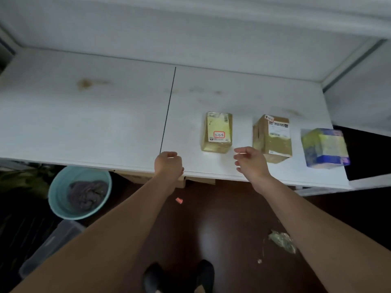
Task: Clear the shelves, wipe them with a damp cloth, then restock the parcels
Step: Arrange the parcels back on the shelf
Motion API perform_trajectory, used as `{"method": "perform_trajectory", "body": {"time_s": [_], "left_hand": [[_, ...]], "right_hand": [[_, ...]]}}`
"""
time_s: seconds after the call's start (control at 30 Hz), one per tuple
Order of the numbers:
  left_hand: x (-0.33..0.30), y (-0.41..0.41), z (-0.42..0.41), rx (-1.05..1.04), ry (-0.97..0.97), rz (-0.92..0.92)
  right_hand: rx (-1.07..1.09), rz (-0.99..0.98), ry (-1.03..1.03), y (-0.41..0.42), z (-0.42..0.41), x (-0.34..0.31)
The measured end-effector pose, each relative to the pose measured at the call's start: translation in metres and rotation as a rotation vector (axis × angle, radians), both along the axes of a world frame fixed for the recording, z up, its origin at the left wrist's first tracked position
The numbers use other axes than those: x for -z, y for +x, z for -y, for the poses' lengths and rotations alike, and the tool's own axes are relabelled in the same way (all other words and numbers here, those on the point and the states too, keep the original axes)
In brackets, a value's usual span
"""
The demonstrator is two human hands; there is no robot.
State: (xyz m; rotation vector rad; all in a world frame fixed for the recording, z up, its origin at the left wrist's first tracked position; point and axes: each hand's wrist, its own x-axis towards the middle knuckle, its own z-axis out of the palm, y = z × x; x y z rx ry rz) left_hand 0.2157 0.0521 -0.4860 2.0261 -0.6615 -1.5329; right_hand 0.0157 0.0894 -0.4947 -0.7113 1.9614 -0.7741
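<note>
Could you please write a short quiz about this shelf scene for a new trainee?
1. True or false: three parcels stand on the white shelf.
2. Which parcel is nearest the right hand? A) the blue and yellow box B) the brown carton C) neither
3. Fill in: the grey cloth lies in the ___ basin on the floor.

Key
1. True; the third is the parcel with the red-framed label.
2. B
3. Light blue

Neither the right hand nor the left hand holds anything.
</note>
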Motion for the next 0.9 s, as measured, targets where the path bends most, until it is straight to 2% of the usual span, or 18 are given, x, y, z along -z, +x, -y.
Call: {"method": "perform_trajectory", "body": {"time_s": [0.2,0.53,0.67,0.9], "left_hand": [[0.033,-0.031,0.023,0.17,-0.059,-0.067],[0.074,-0.062,0.056,0.322,-0.031,-0.258],[0.075,-0.065,0.048,0.309,0.018,-0.299],[0.064,-0.068,0.023,0.263,0.112,-0.339]], "right_hand": [[0.003,0.02,-0.015,-0.012,0.015,0.034],[0.005,0.207,-0.011,-0.012,0.042,0.063],[-0.011,0.241,-0.006,-0.011,0.033,0.062],[0.142,0.335,-0.005,-0.011,0.01,0.053]]}}
